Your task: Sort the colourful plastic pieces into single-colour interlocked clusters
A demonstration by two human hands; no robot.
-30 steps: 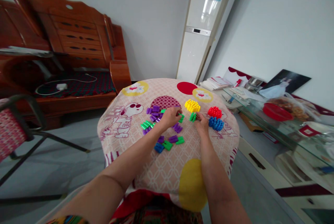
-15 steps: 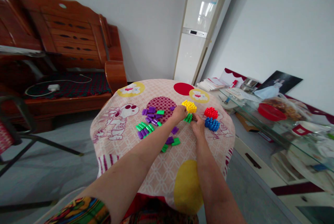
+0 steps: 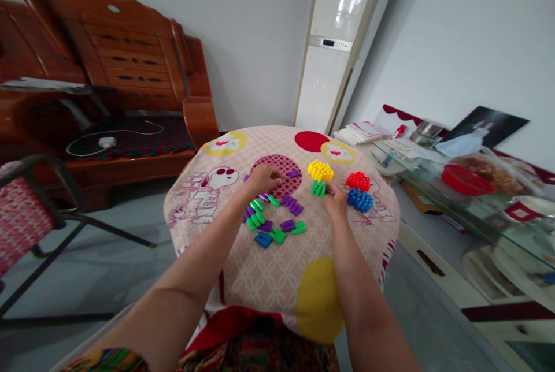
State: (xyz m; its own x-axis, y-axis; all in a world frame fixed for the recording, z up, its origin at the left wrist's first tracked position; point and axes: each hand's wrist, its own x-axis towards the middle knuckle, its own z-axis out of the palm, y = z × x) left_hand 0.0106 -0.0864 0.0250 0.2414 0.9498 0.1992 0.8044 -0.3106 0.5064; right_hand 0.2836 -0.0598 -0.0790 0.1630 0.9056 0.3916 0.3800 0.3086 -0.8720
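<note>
Small plastic toy pieces lie in colour groups on a round, cloth-covered table. My left hand (image 3: 265, 180) hovers over the loose purple and green pieces, fingers loosely bent and partly apart, with nothing visible in them. It hides some pieces below. My right hand (image 3: 336, 196) rests beside a short row of green pieces (image 3: 318, 188), its extended fingertips close to the row's right end. Directly behind that row sits a yellow cluster (image 3: 320, 170). To the right of this hand are a red cluster (image 3: 358, 181) and a blue cluster (image 3: 360, 200).
Nearer me lie loose purple pieces (image 3: 292, 205), green pieces (image 3: 278, 236) and one blue piece (image 3: 263, 239). A glass-topped cabinet with a red bowl (image 3: 467, 180) stands right. A wooden bench (image 3: 130, 66) is behind left, a chair (image 3: 26, 210) at far left.
My left hand has left the green row and moved left over the loose pieces. My right hand stays by the row. The view has shifted slightly, and a loose blue piece now shows.
</note>
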